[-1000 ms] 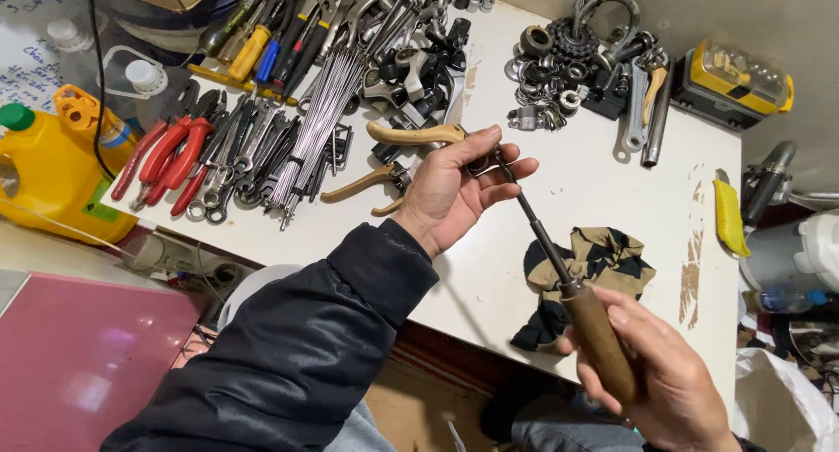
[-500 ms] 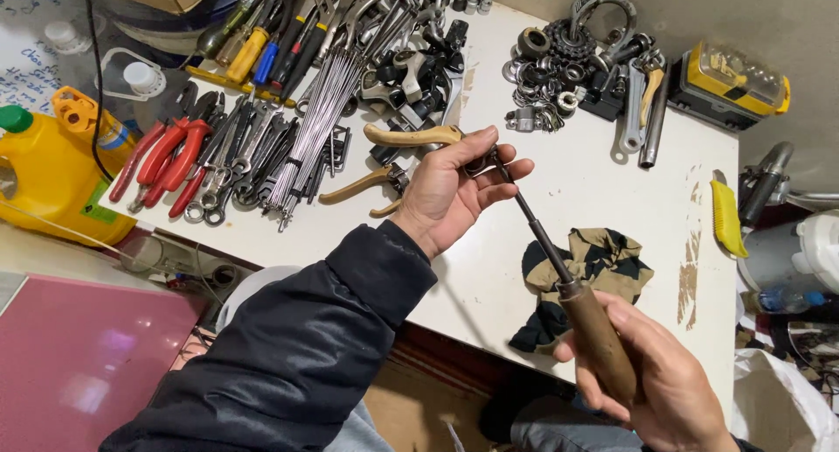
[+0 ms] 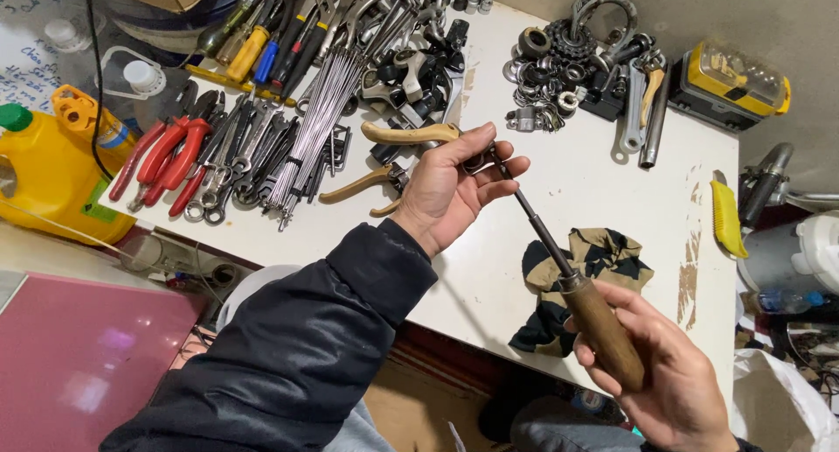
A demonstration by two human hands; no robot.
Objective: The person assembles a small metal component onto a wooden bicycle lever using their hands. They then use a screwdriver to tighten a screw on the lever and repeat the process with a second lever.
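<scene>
My right hand (image 3: 669,378) grips the brown wooden handle of a long screwdriver (image 3: 577,286) at the lower right. Its dark metal shaft runs up and left to my left hand (image 3: 450,190), which is held above the white table (image 3: 577,172). The fingers of my left hand pinch a small dark metal part (image 3: 482,160) at the screwdriver's tip. The left arm wears a dark padded sleeve (image 3: 297,356). A crumpled tan and black rag (image 3: 603,255) lies on the table under the shaft.
Pliers with tan handles (image 3: 384,159), red-handled pliers (image 3: 170,155), a bundle of thin metal rods (image 3: 310,111), wrenches and screwdrivers crowd the table's left. Chain links and rings (image 3: 568,59) lie at the back, beside a yellow case (image 3: 734,80). A yellow jug (image 3: 48,168) stands far left.
Both hands stay almost where they were. The fingers of my left hand have shifted slightly around the small part at the screwdriver's tip.
</scene>
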